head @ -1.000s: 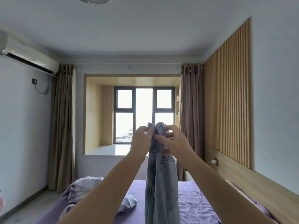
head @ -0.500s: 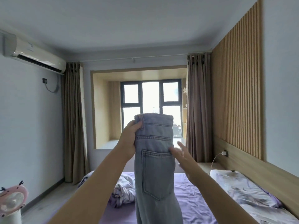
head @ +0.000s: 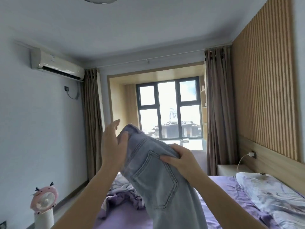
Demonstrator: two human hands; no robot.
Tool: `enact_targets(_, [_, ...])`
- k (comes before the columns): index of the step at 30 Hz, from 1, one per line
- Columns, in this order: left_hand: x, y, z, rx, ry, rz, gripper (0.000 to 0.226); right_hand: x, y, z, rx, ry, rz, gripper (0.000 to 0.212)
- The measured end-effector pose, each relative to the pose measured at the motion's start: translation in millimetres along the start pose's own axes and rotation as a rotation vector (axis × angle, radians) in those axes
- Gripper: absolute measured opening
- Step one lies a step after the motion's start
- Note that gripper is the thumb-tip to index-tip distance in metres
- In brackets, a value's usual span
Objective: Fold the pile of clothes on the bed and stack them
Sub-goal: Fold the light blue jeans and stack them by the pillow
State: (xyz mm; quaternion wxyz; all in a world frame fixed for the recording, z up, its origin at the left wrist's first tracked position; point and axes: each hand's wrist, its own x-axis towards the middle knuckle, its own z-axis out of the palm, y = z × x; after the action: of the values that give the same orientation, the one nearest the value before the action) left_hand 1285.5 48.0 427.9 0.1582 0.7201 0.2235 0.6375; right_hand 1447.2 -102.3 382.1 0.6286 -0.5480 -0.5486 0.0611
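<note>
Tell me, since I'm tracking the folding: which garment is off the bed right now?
The jeans, held up by both hands; the purple clothes lie crumpled on the bed.

Both forearms bare to the frame edge — no sleeves, left hand (head: 112, 146) and right hand (head: 183, 160) ungloved, ringless.
</note>
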Motion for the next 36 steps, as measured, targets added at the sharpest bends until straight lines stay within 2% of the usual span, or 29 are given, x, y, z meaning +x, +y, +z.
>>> enact_targets(2, [-15.0,18.8,5.3,-0.008,-0.227,0.242,0.031,-6.1,1.5,14.2,-0.130,-0.046,-0.043,0.012])
enact_targets(4, [-30.6,28.2,18.9,0.035,-0.464,0.269,0.051,-11.0,3.4,22.0,-0.188,-0.029,-0.063,0.013])
enact_targets(6, [-48.4,26.0,34.1,0.134,-0.542,0.235,0.062,-15.8,5.8,22.6,-0.206,0.017,-0.044,0.014])
enact_targets(9, [-67.9,16.9,51.9,0.171,-0.465,0.177,0.062,-25.3,12.4,17.7,-0.263,0.066,0.003,0.015])
enact_targets(11, [-67.7,19.6,57.4,0.299,-0.488,0.183,0.068,-32.1,18.5,11.3,-0.264,0.062,0.046,0.019])
enact_targets(12, [-63.1,23.4,58.4,0.399,-0.506,0.246,0.071,-35.8,21.3,7.2,-0.236,0.031,0.068,0.020])
enact_targets(15, [-38.6,37.8,57.1,0.676,-0.548,0.580,0.082,-48.7,31.5,-6.9,-0.058,-0.104,0.175,0.019])
enact_targets(17, [-18.7,47.0,52.4,0.774,-0.560,0.763,0.086,-59.1,44.6,-17.1,-0.075,-0.147,0.229,0.018])
enact_targets(20, [8.4,60.3,45.0,0.860,-0.534,0.894,0.080,-72.4,65.8,-27.4,-0.131,-0.171,0.283,0.008])
enact_targets(22, [20.3,67.7,41.0,0.904,-0.510,0.950,0.076,-76.4,79.9,-30.5,-0.142,-0.143,0.316,0.009])
enact_targets(24, [27.4,73.2,38.1,0.939,-0.476,0.988,0.072,-78.7,89.7,-30.9,-0.143,-0.106,0.405,0.017])
enact_targets(27, [33.5,78.1,32.9,0.986,-0.424,1.023,0.072,-84.8,90.8,-25.2,0.069,-0.188,0.602,0.039])
enact_targets(32, [38.3,84.7,22.9,0.933,-0.352,1.148,0.068,-87.4,83.8,-11.8,0.422,-0.195,0.602,0.048])
enact_targets(36, [38.6,80.1,15.3,0.964,-0.370,1.178,0.068,-83.9,84.7,6.2,0.295,-0.158,0.724,0.067])
